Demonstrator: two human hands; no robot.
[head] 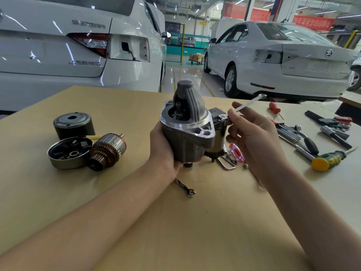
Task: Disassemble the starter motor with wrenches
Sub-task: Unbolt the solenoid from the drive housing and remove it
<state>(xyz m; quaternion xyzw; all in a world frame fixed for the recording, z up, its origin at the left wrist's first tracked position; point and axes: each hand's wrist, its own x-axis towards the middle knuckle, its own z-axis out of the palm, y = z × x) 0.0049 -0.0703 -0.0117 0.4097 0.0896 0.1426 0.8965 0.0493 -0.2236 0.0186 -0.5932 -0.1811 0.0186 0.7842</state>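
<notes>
Two bare hands work above a tan wooden table (195,222). The left hand (163,147) grips the starter motor housing (185,130) from its left side and underneath, fingers curled round the casting, holding it upright and raised off the table with the nose cone pointing up. The right hand (252,132) pinches a slim combination wrench (242,107) between thumb and fingers; the wrench's lower ring end sits on a fastener on the solenoid side of the housing, and its shaft angles up and to the right.

On the table to the left lie three removed parts: a dark cylindrical field casing (74,125), a brush end cap (69,153) lying open side up, and the copper-wound armature (106,151), which leans against the end cap. A second small wrench (185,187) lies on the table just below the left wrist. Near the right edge of the table rest a yellow-and-green handled screwdriver (330,159), a red-handled screwdriver (274,108), a ratchet handle (306,139) and other sockets and bits. Beyond the table stand two white cars (293,61) on a glossy workshop floor.
</notes>
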